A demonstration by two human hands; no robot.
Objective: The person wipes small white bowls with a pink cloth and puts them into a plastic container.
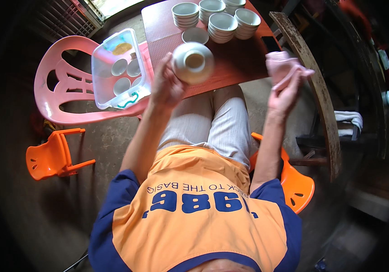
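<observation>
My left hand grips a white bowl by its side, above the near edge of the table; the bowl's foot ring faces the camera and it is slightly blurred. A pink cloth is bunched in my right hand, right of the table's near corner. Several stacks of white bowls stand at the far part of the reddish-brown table. Nearer than the stacks, another bowl sits partly hidden behind the held one.
Left of the table, a clear plastic bin holding several bowls rests on a pink plastic chair. An orange stool stands lower left, with orange plastic seating at right. A worn wooden bench runs along the right. A dark flat object lies at the table's right edge.
</observation>
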